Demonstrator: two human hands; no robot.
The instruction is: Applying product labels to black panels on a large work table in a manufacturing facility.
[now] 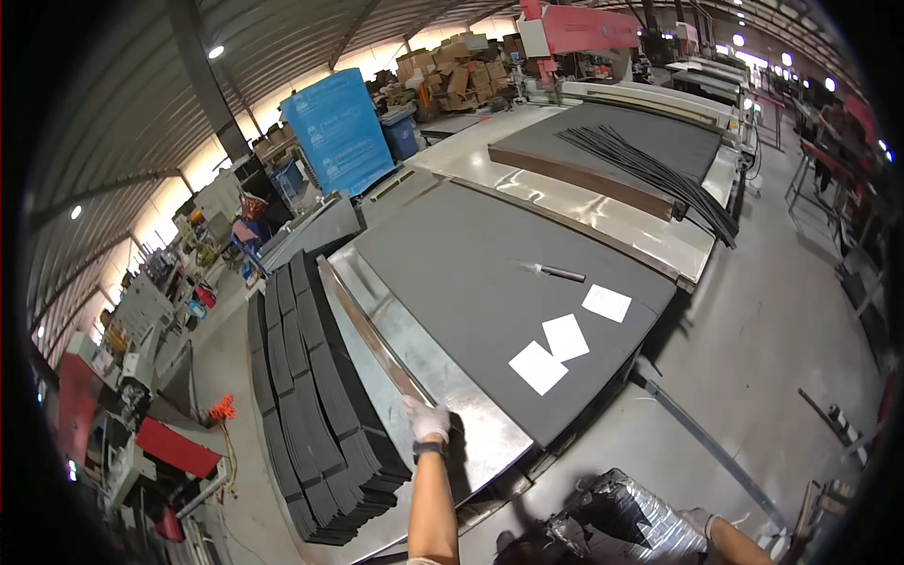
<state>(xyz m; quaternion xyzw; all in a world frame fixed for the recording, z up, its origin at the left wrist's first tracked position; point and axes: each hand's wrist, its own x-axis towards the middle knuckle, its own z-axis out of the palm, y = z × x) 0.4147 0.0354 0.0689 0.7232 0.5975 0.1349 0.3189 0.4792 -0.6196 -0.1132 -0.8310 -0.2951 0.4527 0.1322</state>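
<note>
Where dark sheet (490,282) lies, three white labels (568,339)

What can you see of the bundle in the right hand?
The bundle is a bulky dark mass wrapped in crinkled, shiny black-and-silvery film, plastic by its look. It sits at the lower edge of the view, over the grey floor, below the table's corner. The gloved right hand grips its right end. Its contents are hidden.

Right hand (699,521) mostly hidden behind black bundle (626,527) at lower right, grip unclear. Bundle cut by bottom edge. Left forearm cut at bottom centre. Cartons (452,71) at upper centre too small to make out.
</note>
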